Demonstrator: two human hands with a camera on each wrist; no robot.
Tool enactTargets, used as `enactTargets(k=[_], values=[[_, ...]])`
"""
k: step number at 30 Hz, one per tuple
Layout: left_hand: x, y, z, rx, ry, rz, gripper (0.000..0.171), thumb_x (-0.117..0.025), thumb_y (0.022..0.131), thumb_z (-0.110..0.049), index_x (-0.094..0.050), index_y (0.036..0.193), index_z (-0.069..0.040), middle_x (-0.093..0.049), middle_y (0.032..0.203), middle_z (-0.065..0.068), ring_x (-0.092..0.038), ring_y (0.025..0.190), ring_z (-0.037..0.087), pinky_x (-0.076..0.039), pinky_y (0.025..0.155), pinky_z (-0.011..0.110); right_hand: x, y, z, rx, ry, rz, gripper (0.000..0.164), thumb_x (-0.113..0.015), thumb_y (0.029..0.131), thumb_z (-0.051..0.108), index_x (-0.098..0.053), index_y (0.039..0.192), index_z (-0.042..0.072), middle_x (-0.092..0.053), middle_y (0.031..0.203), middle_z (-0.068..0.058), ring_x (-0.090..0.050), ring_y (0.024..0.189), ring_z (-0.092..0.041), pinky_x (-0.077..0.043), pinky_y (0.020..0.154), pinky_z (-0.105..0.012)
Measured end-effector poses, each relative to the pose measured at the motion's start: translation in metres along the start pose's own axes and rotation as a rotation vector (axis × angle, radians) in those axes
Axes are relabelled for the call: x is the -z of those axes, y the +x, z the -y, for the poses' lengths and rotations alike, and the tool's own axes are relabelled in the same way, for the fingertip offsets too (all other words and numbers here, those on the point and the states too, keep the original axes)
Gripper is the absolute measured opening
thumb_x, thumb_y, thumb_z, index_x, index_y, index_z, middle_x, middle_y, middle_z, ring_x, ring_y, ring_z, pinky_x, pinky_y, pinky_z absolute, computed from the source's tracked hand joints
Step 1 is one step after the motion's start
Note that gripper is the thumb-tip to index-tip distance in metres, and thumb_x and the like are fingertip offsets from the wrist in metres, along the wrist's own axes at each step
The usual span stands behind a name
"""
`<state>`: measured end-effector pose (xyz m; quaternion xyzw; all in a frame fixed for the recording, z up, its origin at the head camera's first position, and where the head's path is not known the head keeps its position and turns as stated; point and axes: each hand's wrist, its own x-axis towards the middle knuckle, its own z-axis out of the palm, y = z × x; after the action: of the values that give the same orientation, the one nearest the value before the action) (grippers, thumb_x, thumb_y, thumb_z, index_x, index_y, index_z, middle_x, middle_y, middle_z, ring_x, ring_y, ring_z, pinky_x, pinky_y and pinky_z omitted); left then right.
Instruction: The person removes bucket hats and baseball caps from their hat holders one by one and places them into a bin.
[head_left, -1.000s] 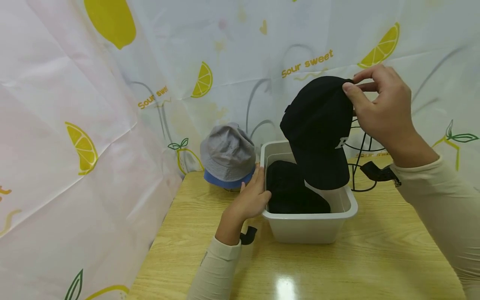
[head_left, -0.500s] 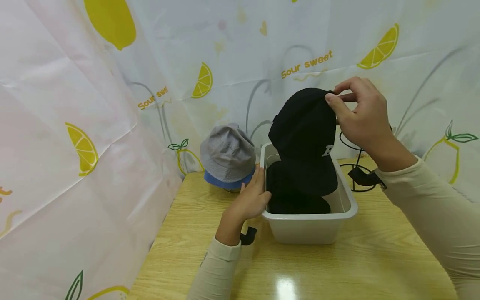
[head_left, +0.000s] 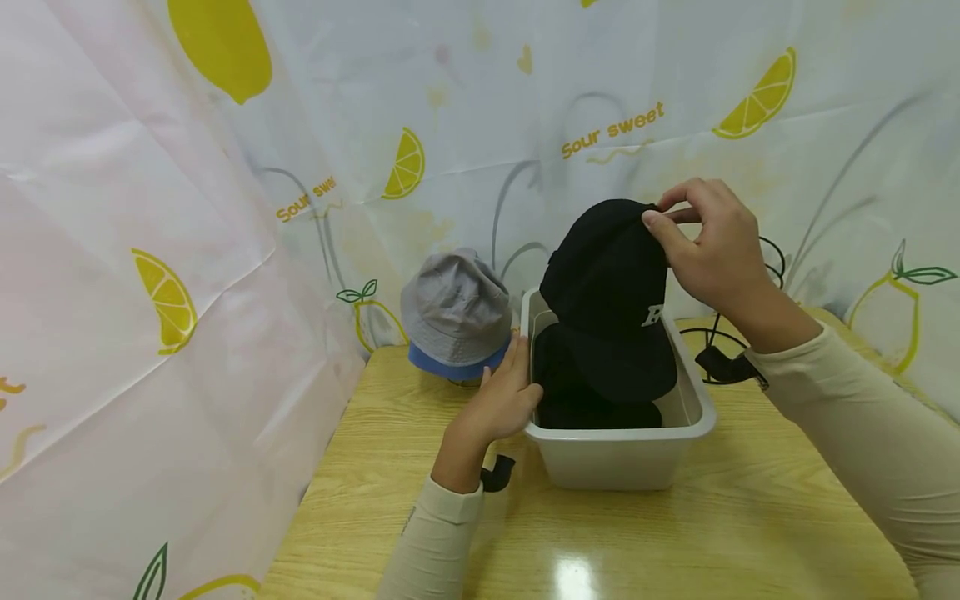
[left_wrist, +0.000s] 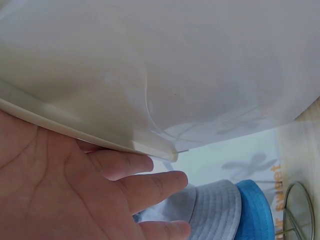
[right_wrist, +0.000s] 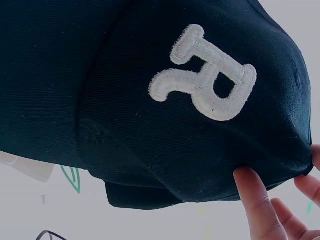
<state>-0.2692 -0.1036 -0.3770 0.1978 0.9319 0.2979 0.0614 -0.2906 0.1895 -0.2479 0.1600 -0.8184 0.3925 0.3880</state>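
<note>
My right hand (head_left: 708,242) pinches the crown of a black baseball cap (head_left: 603,275) between thumb and fingers. The cap hangs brim down over a white plastic bin (head_left: 607,458), its brim inside the opening. A white embroidered letter R (right_wrist: 210,75) shows on its front in the right wrist view. Beneath it, other black headwear (head_left: 555,375) lies in the bin, partly covered. At the bin's left rim rests my left hand (head_left: 498,396), its thumb lying over the edge. The left wrist view shows its fingers (left_wrist: 155,187) fairly straight and spread along the outside.
Left of the bin, a grey bucket hat (head_left: 457,304) sits on a blue hat (head_left: 450,362), close to my left fingers. A black wire stand (head_left: 712,333) is behind and right of the bin, partly hidden. The wooden table (head_left: 420,450) meets a lemon-print cloth (head_left: 300,275).
My right hand has moved down and left with the black cap, bringing its brim lower into the bin over the headwear there. The left hand has stayed at the rim.
</note>
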Motion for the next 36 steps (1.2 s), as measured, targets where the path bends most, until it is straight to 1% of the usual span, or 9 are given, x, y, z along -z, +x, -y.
enactTargets(k=[8,13,18,22,27,31,36], values=[[0.000,0.000,0.000,-0.006,-0.010,0.007,0.081,-0.038,0.101,-0.031,0.006,0.167,-0.012,0.016,0.173,0.001,0.004,0.161,0.018,0.005,0.126,0.062,-0.005,-0.005,-0.007,0.021,-0.003,0.035,0.027,-0.063,0.101,0.026,-0.066,0.108,0.000,-0.060,0.110,-0.020,-0.069,0.107,-0.040,-0.046,0.087,-0.051],[0.000,0.000,0.000,-0.012,-0.011,0.005,0.081,-0.037,0.101,-0.031,0.005,0.167,-0.011,0.015,0.174,0.001,0.004,0.161,0.018,0.005,0.126,0.063,-0.009,-0.008,-0.014,0.026,0.000,0.057,0.026,-0.064,0.102,0.025,-0.066,0.109,0.000,-0.060,0.112,-0.021,-0.069,0.106,-0.041,-0.045,0.087,-0.050],[0.000,0.000,0.000,-0.016,-0.015,0.004,0.081,-0.037,0.101,-0.031,0.005,0.167,-0.011,0.015,0.173,0.001,0.005,0.160,0.017,0.005,0.125,0.063,-0.014,-0.011,-0.020,0.028,-0.009,0.082,0.026,-0.063,0.102,0.025,-0.065,0.110,0.000,-0.060,0.113,-0.021,-0.067,0.108,-0.041,-0.046,0.088,-0.053],[0.001,0.000,0.000,-0.014,-0.020,0.007,0.081,-0.036,0.101,-0.031,0.005,0.167,-0.011,0.016,0.173,0.001,0.005,0.160,0.017,0.006,0.125,0.063,-0.018,-0.013,-0.024,0.017,-0.011,0.113,0.028,-0.062,0.103,0.026,-0.065,0.112,0.000,-0.059,0.119,-0.022,-0.066,0.111,-0.042,-0.047,0.088,-0.056],[0.000,0.000,0.001,-0.015,-0.014,0.005,0.081,-0.036,0.101,-0.031,0.005,0.167,-0.011,0.015,0.174,0.001,0.004,0.161,0.018,0.004,0.125,0.065,-0.022,-0.016,-0.024,0.009,0.000,0.131,0.026,-0.063,0.103,0.024,-0.065,0.112,-0.001,-0.059,0.122,-0.022,-0.065,0.112,-0.043,-0.049,0.086,-0.055],[-0.001,0.001,0.002,-0.015,-0.012,0.005,0.080,-0.036,0.101,-0.032,0.005,0.167,-0.011,0.015,0.173,0.001,0.003,0.161,0.019,0.003,0.124,0.067,-0.024,-0.019,-0.023,-0.010,-0.001,0.150,0.027,-0.063,0.103,0.024,-0.065,0.112,-0.001,-0.059,0.123,-0.023,-0.065,0.111,-0.044,-0.048,0.088,-0.058],[0.000,0.000,0.001,-0.016,-0.015,0.006,0.080,-0.036,0.101,-0.031,0.005,0.167,-0.011,0.015,0.174,0.001,0.004,0.161,0.018,0.003,0.124,0.066,-0.026,-0.021,-0.026,-0.032,-0.020,0.192,0.028,-0.061,0.104,0.026,-0.064,0.113,0.000,-0.058,0.125,-0.024,-0.065,0.112,-0.045,-0.047,0.091,-0.061]])
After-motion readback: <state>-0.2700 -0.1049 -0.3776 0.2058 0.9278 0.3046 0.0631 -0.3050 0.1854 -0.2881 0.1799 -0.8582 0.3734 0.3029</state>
